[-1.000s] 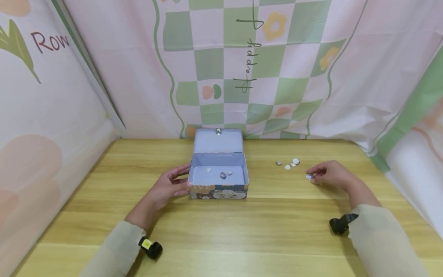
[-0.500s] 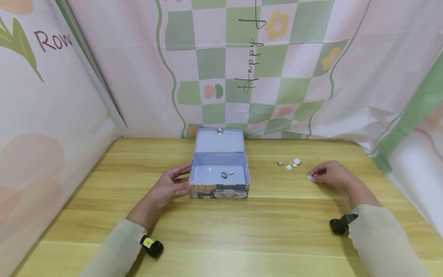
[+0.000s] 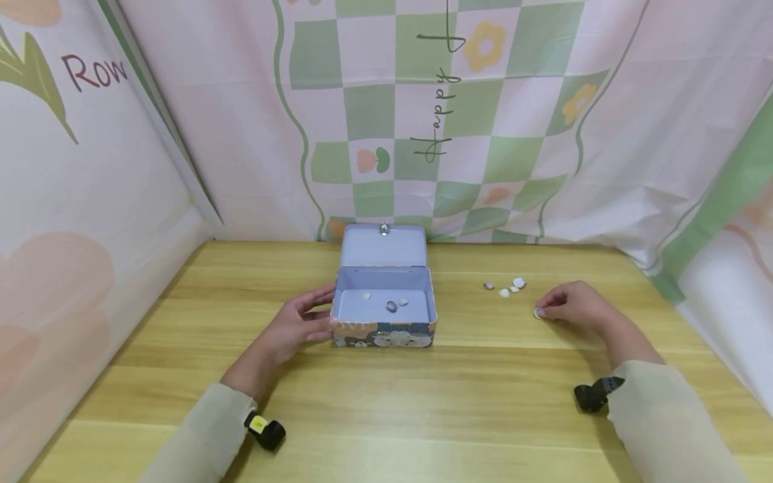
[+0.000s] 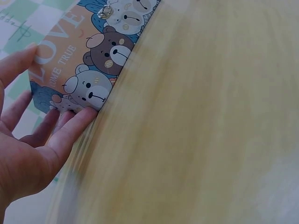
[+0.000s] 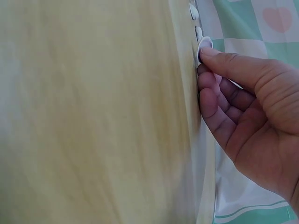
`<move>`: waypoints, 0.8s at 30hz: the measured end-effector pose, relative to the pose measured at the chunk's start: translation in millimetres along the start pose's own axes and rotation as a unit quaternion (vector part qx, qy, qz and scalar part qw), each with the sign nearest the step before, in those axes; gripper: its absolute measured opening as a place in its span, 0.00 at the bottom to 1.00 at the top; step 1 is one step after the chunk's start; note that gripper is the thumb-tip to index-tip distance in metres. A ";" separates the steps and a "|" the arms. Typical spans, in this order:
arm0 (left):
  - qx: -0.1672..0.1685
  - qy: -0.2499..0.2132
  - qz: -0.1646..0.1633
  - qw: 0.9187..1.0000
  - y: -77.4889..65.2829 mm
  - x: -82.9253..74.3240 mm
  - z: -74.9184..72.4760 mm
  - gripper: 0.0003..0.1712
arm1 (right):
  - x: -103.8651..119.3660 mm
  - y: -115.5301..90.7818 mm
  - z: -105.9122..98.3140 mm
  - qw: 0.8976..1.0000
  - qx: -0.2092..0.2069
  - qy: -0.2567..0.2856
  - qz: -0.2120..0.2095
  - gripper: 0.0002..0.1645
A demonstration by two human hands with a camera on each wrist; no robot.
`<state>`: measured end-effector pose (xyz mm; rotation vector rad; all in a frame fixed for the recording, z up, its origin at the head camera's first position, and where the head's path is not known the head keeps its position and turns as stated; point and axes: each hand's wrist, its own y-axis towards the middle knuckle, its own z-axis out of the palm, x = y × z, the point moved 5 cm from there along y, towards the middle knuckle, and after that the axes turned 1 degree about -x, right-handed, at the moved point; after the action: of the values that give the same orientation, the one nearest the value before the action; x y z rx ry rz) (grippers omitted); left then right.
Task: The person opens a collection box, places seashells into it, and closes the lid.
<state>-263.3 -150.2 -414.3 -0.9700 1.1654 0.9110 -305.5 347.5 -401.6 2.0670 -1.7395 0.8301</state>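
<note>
My right hand (image 3: 576, 310) pinches a small white seashell (image 3: 538, 313) between thumb and fingers, right of the loose shells. In the right wrist view that shell, tilted up on edge, shows beyond the thumb tip, and the other fingers curl in below. An open hinged tin box (image 3: 413, 335) stands at the middle of the table, its front printed with cartoon bears. My left hand (image 3: 296, 327) rests its spread fingers against the box's left side; the left wrist view shows the fingertips at the printed corner. Inside the box lie a dark purplish shell (image 3: 391, 306) and two pale ones (image 3: 403, 302).
Several small shells (image 3: 519, 283) lie in a loose group between the box and my right hand. Behind the box, a patterned curtain (image 3: 459, 161) hangs at the back edge of the wooden table (image 3: 386, 416). Another printed cloth (image 3: 90, 201) hangs along the left side.
The shell in my right fingers has turned, hiding its purplish face, and has come slightly nearer. My left hand stays at the box. The head view has shifted a little.
</note>
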 end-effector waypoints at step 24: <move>0.003 -0.001 0.004 1.000 0.2 0.0 0.7 0.45 | 39.6 -5.0 4.8 0.998 -0.014 0.056 -0.028 0.17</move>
<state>-263.2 -149.4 -414.2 -0.9600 1.1697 0.9153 -295.9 314.6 -380.6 2.0013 -1.6189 0.8813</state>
